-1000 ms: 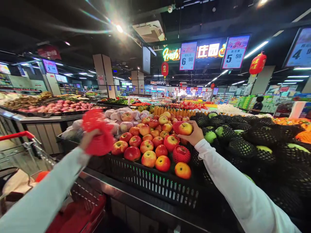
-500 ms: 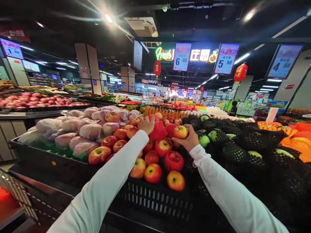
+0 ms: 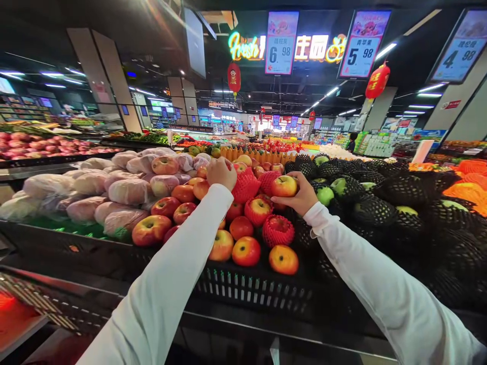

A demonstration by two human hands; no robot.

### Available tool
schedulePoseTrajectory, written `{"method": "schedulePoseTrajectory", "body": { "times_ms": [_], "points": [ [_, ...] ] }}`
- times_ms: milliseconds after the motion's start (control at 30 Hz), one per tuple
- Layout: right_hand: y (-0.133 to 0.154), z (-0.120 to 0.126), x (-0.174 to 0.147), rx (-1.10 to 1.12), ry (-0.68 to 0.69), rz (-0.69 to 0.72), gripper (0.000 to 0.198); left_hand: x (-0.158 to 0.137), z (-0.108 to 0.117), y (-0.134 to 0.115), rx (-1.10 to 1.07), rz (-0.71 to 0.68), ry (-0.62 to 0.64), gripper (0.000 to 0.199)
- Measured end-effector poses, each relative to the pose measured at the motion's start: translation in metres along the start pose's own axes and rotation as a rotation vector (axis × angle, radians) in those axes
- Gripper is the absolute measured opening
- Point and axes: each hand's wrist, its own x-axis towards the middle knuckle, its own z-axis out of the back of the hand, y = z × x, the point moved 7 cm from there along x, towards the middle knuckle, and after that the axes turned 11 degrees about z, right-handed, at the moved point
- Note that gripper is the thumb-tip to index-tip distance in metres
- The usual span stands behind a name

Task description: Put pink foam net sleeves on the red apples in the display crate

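My right hand [image 3: 302, 191] grips a red-and-yellow apple [image 3: 284, 186], with thumb and fingers round its right side. The apple is bare and sits against a red foam net [image 3: 265, 182]. Over the back of the apple pile, my left hand [image 3: 221, 175] is closed, its fingers curled and partly hidden. A bit of red shows by its fingertips, but I cannot tell what it holds. Between the hands lies a larger red foam net [image 3: 245, 185]. Nearer me are a netted apple [image 3: 278, 230] and loose apples, one of them yellow-red [image 3: 283, 259].
Wrapped pale fruit [image 3: 129, 190] fills the left of the black crate [image 3: 251, 291]. Green apples in black nets [image 3: 373, 205] are heaped on the right. A yellow fence-like divider [image 3: 243, 154] runs behind the apples. Price screens [image 3: 281, 43] hang overhead.
The left hand has curled from outstretched fingers into a closed grip at the back of the pile. The right hand keeps its apple. The camera view has tilted down and come closer.
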Motion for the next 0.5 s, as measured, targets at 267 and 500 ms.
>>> {"method": "schedulePoseTrajectory", "body": {
  "times_ms": [267, 500],
  "points": [
    [0.003, -0.009, -0.001, 0.069, 0.086, 0.001, 0.078, -0.020, 0.025, -0.045, -0.883, -0.233, 0.020, 0.036],
    [0.006, -0.023, -0.002, 0.092, 0.214, 0.047, 0.063, -0.068, -0.039, -0.067, -1.008, 0.019, 0.906, 0.048]
  ]
}}
